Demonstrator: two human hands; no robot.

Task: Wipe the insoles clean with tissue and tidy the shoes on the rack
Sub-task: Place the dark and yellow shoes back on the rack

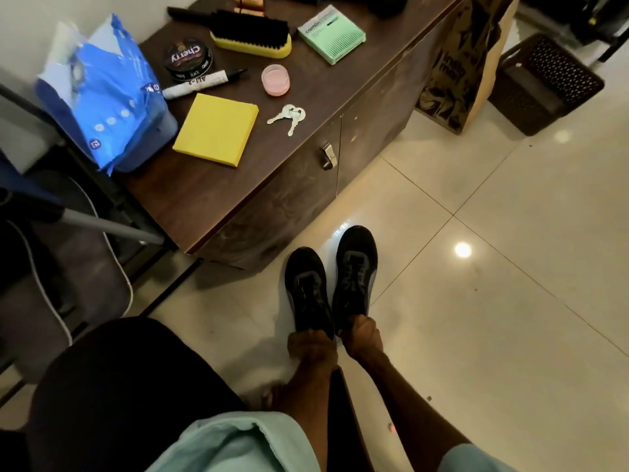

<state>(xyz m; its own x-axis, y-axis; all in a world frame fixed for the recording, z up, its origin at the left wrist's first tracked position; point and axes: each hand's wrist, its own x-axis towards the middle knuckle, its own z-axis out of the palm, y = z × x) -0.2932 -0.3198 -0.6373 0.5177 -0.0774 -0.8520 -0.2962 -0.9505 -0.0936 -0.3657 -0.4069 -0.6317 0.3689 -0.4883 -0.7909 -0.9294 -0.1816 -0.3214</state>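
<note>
Two black sneakers stand side by side on the pale tiled floor, toes pointing away from me. My left hand (308,345) grips the heel of the left sneaker (308,287). My right hand (362,335) grips the heel of the right sneaker (355,267). The insoles are hidden inside the shoes. A blue tissue pack (109,97) lies on the dark wooden cabinet (211,195) to the upper left. A metal shoe rack (112,229) shows at the left edge, with a dark shoe (68,267) on it.
On the cabinet lie a yellow pad (218,132), keys (289,115), a pink jar (275,80), a marker (204,83), a polish tin (189,57), a yellow-backed brush (253,34) and a green box (332,34). A paper bag (466,63) and a dark basket (548,83) stand at the upper right.
</note>
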